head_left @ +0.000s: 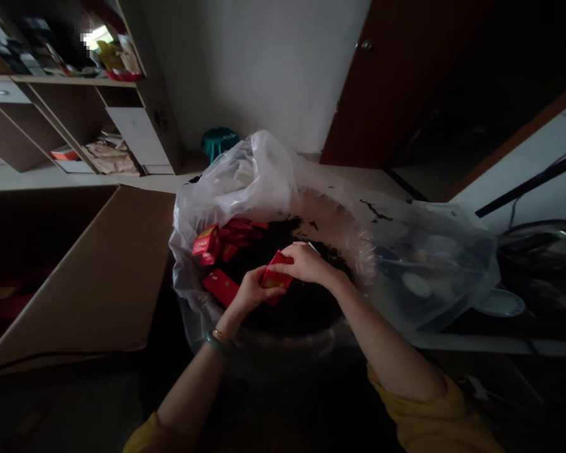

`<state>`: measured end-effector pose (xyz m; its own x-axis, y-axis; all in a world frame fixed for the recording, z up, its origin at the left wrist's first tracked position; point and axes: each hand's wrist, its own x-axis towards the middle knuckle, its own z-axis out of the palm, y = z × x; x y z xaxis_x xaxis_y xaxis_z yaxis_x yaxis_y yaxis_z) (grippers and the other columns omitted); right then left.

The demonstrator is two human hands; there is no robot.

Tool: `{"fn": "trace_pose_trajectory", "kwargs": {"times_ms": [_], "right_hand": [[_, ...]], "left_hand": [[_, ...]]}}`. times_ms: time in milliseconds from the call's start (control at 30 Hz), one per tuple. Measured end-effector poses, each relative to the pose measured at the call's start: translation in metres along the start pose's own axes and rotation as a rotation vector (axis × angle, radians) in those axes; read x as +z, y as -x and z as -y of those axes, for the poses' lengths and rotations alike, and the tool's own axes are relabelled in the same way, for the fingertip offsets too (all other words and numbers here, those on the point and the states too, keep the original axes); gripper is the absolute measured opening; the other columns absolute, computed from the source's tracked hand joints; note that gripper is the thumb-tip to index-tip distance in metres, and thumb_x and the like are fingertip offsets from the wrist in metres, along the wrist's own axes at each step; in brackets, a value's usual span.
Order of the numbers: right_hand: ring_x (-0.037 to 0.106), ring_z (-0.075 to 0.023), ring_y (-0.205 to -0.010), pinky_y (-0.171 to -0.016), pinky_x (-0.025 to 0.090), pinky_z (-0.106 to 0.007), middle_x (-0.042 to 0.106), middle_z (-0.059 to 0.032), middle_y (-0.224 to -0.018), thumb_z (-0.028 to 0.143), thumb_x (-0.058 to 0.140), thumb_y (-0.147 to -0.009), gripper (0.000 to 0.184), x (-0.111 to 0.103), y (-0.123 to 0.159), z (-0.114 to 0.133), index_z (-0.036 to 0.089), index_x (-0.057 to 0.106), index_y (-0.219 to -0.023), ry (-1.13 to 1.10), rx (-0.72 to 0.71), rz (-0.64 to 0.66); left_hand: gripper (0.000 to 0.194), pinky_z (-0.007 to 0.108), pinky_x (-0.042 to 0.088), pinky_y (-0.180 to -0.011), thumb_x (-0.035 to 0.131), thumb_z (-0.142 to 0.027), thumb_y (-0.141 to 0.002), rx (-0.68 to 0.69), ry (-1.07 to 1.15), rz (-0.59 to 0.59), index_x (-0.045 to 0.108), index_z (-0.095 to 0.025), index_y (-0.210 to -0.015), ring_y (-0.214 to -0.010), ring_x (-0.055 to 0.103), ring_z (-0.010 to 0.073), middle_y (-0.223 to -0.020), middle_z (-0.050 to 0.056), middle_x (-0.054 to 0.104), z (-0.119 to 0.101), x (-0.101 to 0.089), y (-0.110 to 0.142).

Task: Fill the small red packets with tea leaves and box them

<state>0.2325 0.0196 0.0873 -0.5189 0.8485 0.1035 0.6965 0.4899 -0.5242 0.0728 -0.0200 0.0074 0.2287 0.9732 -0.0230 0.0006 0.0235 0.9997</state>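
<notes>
Both hands are on one red packet [279, 270], held over the middle of the bag [259, 148]. Left hand [253, 292] is closed round its lower left side, thumb on the front, so I'd call that the supporting grip; right hand [305, 261] pinches the upper right edge, fingers bunched, likely to control that end and stop it twisting. A thin white thing [314, 248] sticks out past my right knuckles; can't tell if I'm gripping it or it lies behind. Packet is tilted; can't see whether its end is open. Dark leafy stuff [306, 308] covers the bottom of the bag, so spills should land back in it, probably why I hold the packet right above. More red on the bag's left side: a loose pile [243, 229], a stubby pair [206, 242] by the wall, a flat pack [221, 287] just beside my left hand, probably set there for easy reach without crowding the middle. Bag's mouth is spread wide, presumably for elbow room. Carton [141, 251] stands open just left of the bag, something red [2, 296] inside, too dark to identify.
</notes>
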Motion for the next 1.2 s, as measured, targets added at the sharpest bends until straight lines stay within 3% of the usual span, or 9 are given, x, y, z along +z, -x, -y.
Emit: {"fn": "trace_pose_trajectory", "kwargs": {"times_ms": [133,300,400,600,767,833,900,1033,1200], "right_hand": [[0.047,-0.0105,-0.051,-0.052,0.031,-0.023,0.055,0.0019,-0.051,0.047,0.062,-0.082,0.040,-0.005,0.003,0.005,0.014,0.064,-0.059,-0.059,0.070,0.114],[0.061,-0.0153,-0.069,-0.067,0.042,-0.025,0.071,-0.0023,-0.073,0.030,0.067,-0.081,0.014,-0.015,0.007,0.003,0.019,0.074,-0.076,-0.101,-0.033,-0.039],[0.065,-0.0167,-0.077,-0.071,0.046,-0.025,0.074,-0.0021,-0.084,0.026,0.061,-0.084,0.015,-0.018,0.009,0.003,0.021,0.075,-0.087,-0.223,0.015,-0.072],[0.062,-0.0153,-0.068,-0.067,0.045,-0.025,0.071,-0.0020,-0.072,0.028,0.055,-0.088,0.025,-0.019,0.006,0.014,0.018,0.074,-0.074,-0.149,-0.099,0.124],[0.066,-0.0171,-0.082,-0.077,0.048,-0.028,0.073,-0.0049,-0.087,0.024,0.050,-0.090,0.024,-0.015,0.002,-0.017,0.018,0.071,-0.099,-0.292,0.075,-0.152],[0.066,-0.0188,-0.086,-0.080,0.048,-0.030,0.073,-0.0073,-0.095,0.016,0.060,-0.082,0.023,-0.004,0.001,-0.032,0.017,0.070,-0.103,-0.183,0.142,-0.069],[0.062,-0.0231,-0.104,-0.090,0.046,-0.034,0.067,-0.0114,-0.116,0.013,0.070,-0.071,0.044,0.012,-0.001,-0.038,0.018,0.065,-0.115,-0.041,0.073,0.116],[0.039,-0.0403,-0.129,-0.100,0.036,-0.054,0.039,-0.0168,-0.147,0.033,0.087,-0.052,0.087,0.044,-0.009,-0.026,0.025,0.052,-0.131,0.228,0.037,0.305],[0.049,-0.0354,-0.115,-0.097,0.038,-0.048,0.059,-0.0144,-0.123,0.039,0.085,-0.057,0.067,0.068,-0.013,-0.007,0.023,0.063,-0.118,0.441,-0.122,0.422]], "left_hand": [[0.046,0.026,0.051,-0.062,0.085,-0.034,-0.051,0.036,-0.052,-0.042,0.067,-0.012,-0.087,-0.066,0.062,0.0163,-0.074,0.001,0.069,0.005,0.002,0.000],[0.048,0.026,0.051,-0.065,0.084,-0.033,-0.052,0.034,0.049,-0.080,0.066,-0.013,-0.092,-0.069,0.063,0.0160,-0.079,0.001,0.070,0.006,-0.001,0.000],[0.051,0.027,0.051,-0.066,0.085,-0.034,-0.050,0.026,0.052,-0.090,0.066,-0.013,-0.093,-0.070,0.063,0.0163,-0.080,0.001,0.070,0.004,-0.003,-0.001],[0.048,0.027,0.052,-0.065,0.084,-0.033,-0.051,0.041,-0.011,-0.101,0.067,-0.013,-0.091,-0.069,0.063,0.0166,-0.078,0.002,0.070,0.004,-0.006,-0.003],[0.045,0.026,0.051,-0.061,0.083,-0.033,-0.051,0.049,-0.115,-0.198,0.069,-0.013,-0.088,-0.065,0.063,0.0166,-0.073,0.001,0.070,0.005,-0.022,-0.005],[0.045,0.028,0.052,-0.064,0.082,-0.034,-0.051,0.057,-0.134,-0.242,0.069,-0.013,-0.088,-0.067,0.064,0.0171,-0.076,0.001,0.071,0.007,-0.029,-0.006],[0.045,0.028,0.052,-0.065,0.082,-0.035,-0.051,0.071,-0.146,-0.276,0.069,-0.013,-0.088,-0.068,0.065,0.0176,-0.076,0.002,0.072,0.008,-0.035,-0.007],[0.046,0.027,0.053,-0.063,0.082,-0.037,-0.052,0.088,-0.152,-0.308,0.068,-0.013,-0.088,-0.067,0.065,0.0177,-0.075,0.002,0.072,0.010,-0.040,-0.008],[0.043,0.026,0.052,-0.061,0.081,-0.038,-0.054,0.107,-0.171,-0.317,0.068,-0.012,-0.086,-0.067,0.064,0.0172,-0.076,0.003,0.071,0.009,-0.041,-0.008]]}}
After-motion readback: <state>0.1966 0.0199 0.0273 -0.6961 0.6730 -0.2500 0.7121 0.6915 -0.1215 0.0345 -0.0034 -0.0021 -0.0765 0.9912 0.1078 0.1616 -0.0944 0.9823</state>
